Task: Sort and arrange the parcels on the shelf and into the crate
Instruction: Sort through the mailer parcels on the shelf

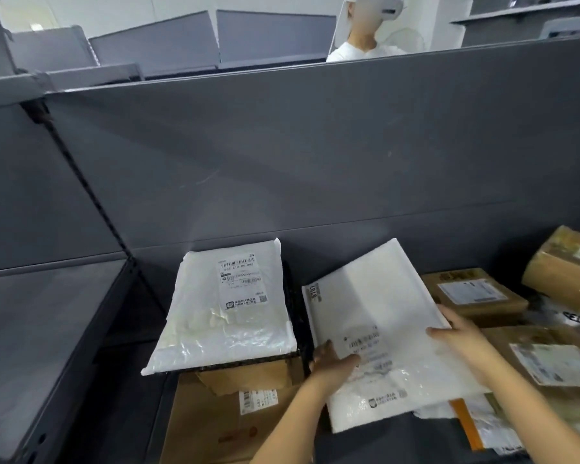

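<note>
**Flat white parcel held up over the shelf**

A flat white parcel (pixel 382 316) is gripped by both hands and is tilted, its far corner raised in front of the grey back panel (pixel 315 145). Its near left edge is held by the left hand (pixel 332 361), fingers closed on it beside the barcode label. Its right edge is clasped by the right hand (pixel 462 333), fingers (pixel 432 331) spread across the top face.

Just left of it, a second white parcel (pixel 221 316) is seen lying label-up on a stack. Something black and ribbed (pixel 293 296) lies under it, then a brown box (pixel 248 376), then a wide flat carton (pixel 201 426).

Right of the held parcel, brown boxes are crowded together: one labelled box (pixel 472 293) just behind the right hand, a tilted box (pixel 563 266) further right. Beneath its near corner, an orange-edged mailer (pixel 466 426) is partly covered.
</note>
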